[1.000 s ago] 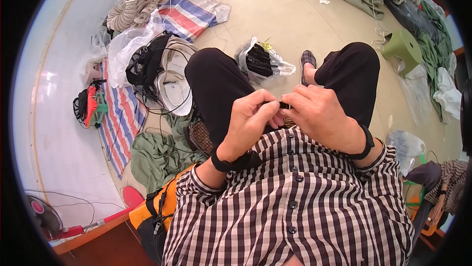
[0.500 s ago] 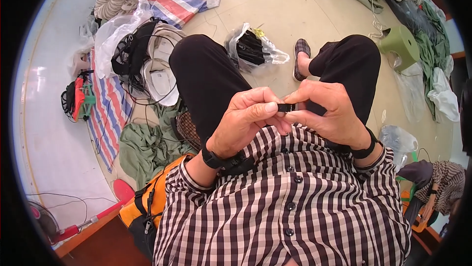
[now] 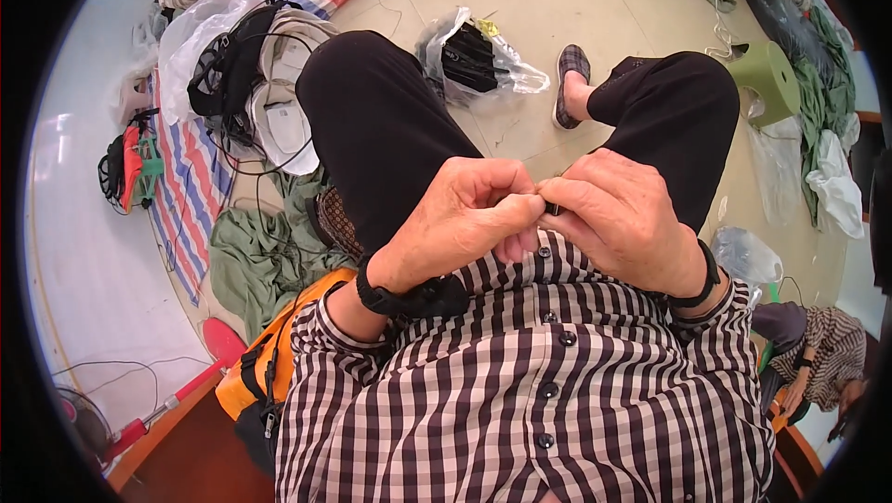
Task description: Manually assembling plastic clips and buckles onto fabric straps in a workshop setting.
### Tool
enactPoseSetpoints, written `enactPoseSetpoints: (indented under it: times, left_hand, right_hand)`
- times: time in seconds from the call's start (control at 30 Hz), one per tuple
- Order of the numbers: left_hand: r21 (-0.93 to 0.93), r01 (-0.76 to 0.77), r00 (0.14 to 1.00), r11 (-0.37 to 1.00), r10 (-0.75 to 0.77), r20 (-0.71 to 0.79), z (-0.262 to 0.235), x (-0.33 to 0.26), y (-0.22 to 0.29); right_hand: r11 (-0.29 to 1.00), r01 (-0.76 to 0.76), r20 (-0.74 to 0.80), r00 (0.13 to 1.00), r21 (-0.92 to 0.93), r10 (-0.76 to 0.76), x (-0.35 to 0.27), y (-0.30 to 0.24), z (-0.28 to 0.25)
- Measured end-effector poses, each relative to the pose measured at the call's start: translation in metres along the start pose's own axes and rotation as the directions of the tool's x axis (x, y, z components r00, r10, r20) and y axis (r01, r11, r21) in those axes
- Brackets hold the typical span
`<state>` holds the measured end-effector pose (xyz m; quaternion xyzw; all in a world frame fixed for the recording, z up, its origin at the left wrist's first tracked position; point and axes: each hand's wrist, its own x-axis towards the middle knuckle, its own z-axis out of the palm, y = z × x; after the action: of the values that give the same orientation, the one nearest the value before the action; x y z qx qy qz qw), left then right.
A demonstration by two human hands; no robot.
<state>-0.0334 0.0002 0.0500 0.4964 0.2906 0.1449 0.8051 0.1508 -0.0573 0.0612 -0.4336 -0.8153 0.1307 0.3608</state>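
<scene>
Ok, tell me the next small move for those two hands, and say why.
Probably ease the fingertips apart a little so the small dark piece shows. The left hand and right hand are pressed together over the lap, both pinching it, and the fingers hide nearly all of it, so what it is cannot be told.

A clear plastic bag (image 3: pixel 478 57) holding black items lies on the floor between your knees. At your left, another clear bag (image 3: pixel 200 29) sits by the striped sheet, and a crumpled one (image 3: pixel 748 257) rests beside your right knee.
</scene>
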Motion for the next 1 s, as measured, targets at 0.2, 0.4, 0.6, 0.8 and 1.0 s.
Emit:
enactPoseSetpoints:
  times: [0.2, 0.4, 0.6, 0.8, 1.0]
  left_hand:
    - [-0.141, -0.011, 0.995, 0.99, 0.026, 0.101, -0.004, -0.005, -0.003]
    - [-0.489, 0.092, 0.974, 0.867, 0.025, 0.226, -0.006, 0.001, -0.015]
    - [-0.59, 0.102, 0.969, 0.801, 0.054, 0.241, -0.008, 0.006, -0.022]
    - [-0.589, 0.108, 0.961, 0.801, 0.068, 0.269, -0.005, 0.006, -0.021]
    - [-0.522, 0.054, 0.976, 0.851, 0.065, 0.207, -0.006, 0.004, -0.021]
  right_hand:
    - [0.989, -0.08, 0.04, 0.996, 0.121, 0.076, -0.003, 0.001, -0.008]
    - [0.89, -0.254, 0.068, 0.967, 0.38, 0.247, -0.008, 0.001, -0.008]
    - [0.872, -0.233, -0.046, 0.959, 0.43, 0.279, -0.008, 0.005, 0.002]
    - [0.863, -0.228, -0.057, 0.958, 0.451, 0.283, -0.011, 0.003, 0.002]
    - [0.833, -0.278, -0.018, 0.945, 0.478, 0.325, -0.005, 0.003, 0.006]
